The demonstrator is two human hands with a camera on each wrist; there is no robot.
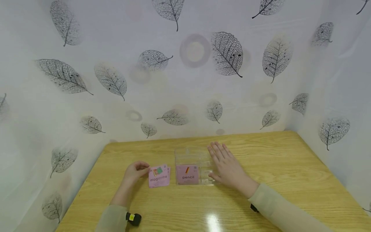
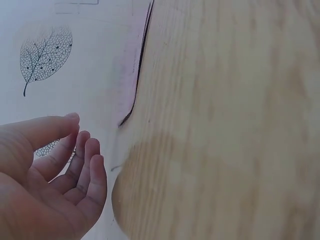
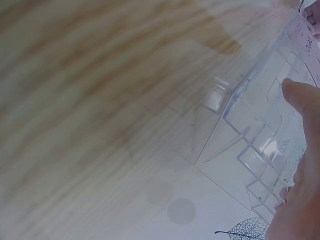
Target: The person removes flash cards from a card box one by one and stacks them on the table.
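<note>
- Box (image 1: pixel 206 172) rests on the table (image 1: pixel 179 209), the pencil card (image 1: pixel 187 174) in its left section, its label upright to the person, perhaps for easy reading.
- Magazine card (image 1: pixel 158 179) lies just left of the box, another card (image 1: pixel 169 172) peeking out behind its right edge; the spot seems chosen to suit the left hand (image 1: pixel 134 174).
- Left hand is loosely curled, thumb near forefinger, with no card seen between them: released.
- Right hand (image 1: pixel 229 169) lies with straight fingers along the box's right side, clenching nothing, probably steadying it.
- Head view makes the left fingertips seem to meet the magazine card's corner; the left wrist view shows a gap before a pink edge.
- Right wrist view shows the box's stepped side sections, partly covered from above; only the head view shows "magazine".
</note>
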